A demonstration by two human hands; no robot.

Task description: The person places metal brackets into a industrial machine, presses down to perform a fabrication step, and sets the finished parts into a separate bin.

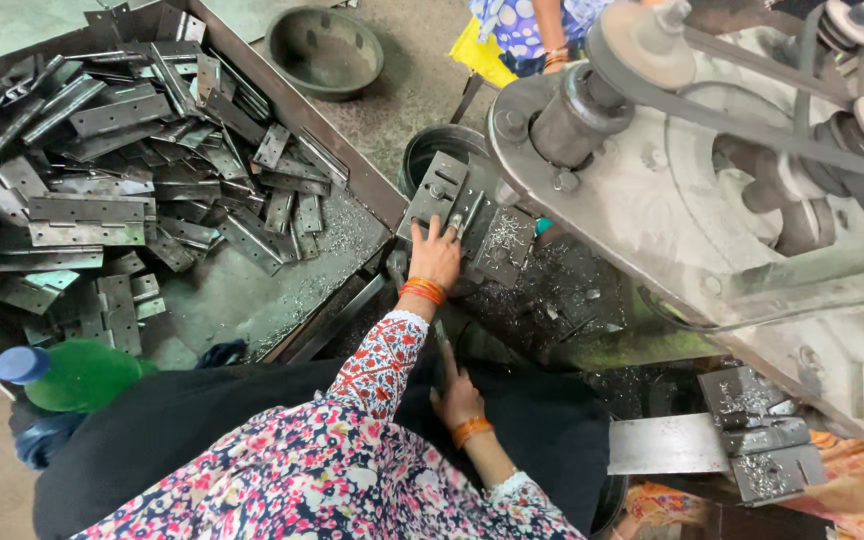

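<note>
My left hand (435,255) reaches forward with its fingers spread, the fingertips resting on a grey metal plate (439,193) of the machine's work bed. Beside the fingertips lies a small hinge piece (466,213). My right hand (458,397) sits lower, near my lap, closed around a narrow dark metal strip (441,345) that stands up from the fist. Both wrists carry orange bangles. Metal shavings cover the bed (552,290) around the left hand.
A big tray (242,300) at left holds a heap of several steel hinge plates (102,170). A green bottle with a blue cap (77,375) lies at its near edge. The belt-driven machine (672,170) fills the right. Two round basins (324,50) stand behind; another person sits beyond.
</note>
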